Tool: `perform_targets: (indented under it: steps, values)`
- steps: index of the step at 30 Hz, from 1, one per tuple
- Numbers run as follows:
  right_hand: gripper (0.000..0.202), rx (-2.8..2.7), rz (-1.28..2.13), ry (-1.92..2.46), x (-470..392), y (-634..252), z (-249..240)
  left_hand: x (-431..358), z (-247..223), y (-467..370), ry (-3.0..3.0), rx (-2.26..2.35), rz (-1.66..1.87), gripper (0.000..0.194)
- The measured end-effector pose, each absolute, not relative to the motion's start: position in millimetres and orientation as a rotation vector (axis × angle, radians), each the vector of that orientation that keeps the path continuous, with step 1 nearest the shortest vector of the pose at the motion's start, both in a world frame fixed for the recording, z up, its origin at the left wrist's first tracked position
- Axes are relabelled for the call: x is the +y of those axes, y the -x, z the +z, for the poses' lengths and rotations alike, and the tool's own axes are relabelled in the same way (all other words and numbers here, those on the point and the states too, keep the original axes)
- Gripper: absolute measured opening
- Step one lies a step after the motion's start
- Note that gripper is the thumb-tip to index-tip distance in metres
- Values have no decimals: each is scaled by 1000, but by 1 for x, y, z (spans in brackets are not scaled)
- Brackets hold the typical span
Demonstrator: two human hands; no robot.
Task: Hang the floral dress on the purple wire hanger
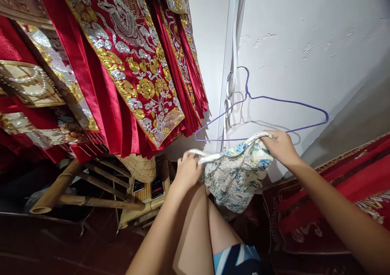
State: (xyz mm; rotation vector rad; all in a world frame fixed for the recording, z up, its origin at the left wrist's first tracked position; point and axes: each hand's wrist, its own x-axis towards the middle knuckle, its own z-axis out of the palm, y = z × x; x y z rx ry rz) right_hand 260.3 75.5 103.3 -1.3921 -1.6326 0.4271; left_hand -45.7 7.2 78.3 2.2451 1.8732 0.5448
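A floral garment point(234, 179) in white, blue, green and yellow hangs between my two hands, its upper edge stretched across. At that edge's left end, my left hand point(189, 167) is closed on the cloth. My right hand point(282, 147) pinches the right end between thumb and fingers. Just above and behind the cloth, a purple wire hanger point(286, 101) hangs by its hook against the wall. The garment covers part of the hanger's bottom bar; whether they touch I cannot tell. What kind of garment it is does not show clearly.
Red costumes with gold and silver sequins point(146, 86) hang at the upper left. Below them stands a bamboo chair point(100, 202), with two phones point(157, 187) on bamboo slats. White cables point(234, 35) run down the wall point(304, 31). Red embroidered cloth point(344, 193) lies at the right.
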Motion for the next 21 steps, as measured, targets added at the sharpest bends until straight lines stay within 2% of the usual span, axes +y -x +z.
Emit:
perform_targets:
  steps: [4, 7, 11, 16, 17, 20, 21]
  values:
    - [26, -1588, 478, 1411, 74, -259, 109, 39, 115, 40, -2233, 1634, 1309, 31]
    - [29, -1550, 537, 1390, 70, -255, 107, 57, 139, 26, -2149, 1505, 1623, 25]
    - [27, -1554, 574, 1352, 65, -248, 103, 66, 157, 3, -2161, 1533, 1463, 16]
    - [17, -1585, 479, 1264, 60, -250, 102, 69, 157, -8, -2280, 1629, 1392, 29]
    - [25, -1527, 411, 1254, 59, -253, 102, 70, 156, -6, -2304, 1623, 1412, 28]
    - [70, -1251, 211, 1297, 62, -274, 107, 73, 152, 4, -2350, 1668, 1446, 29]
    - [79, -1193, 175, 1327, 64, -283, 110, 74, 152, 8, -2360, 1691, 1440, 30]
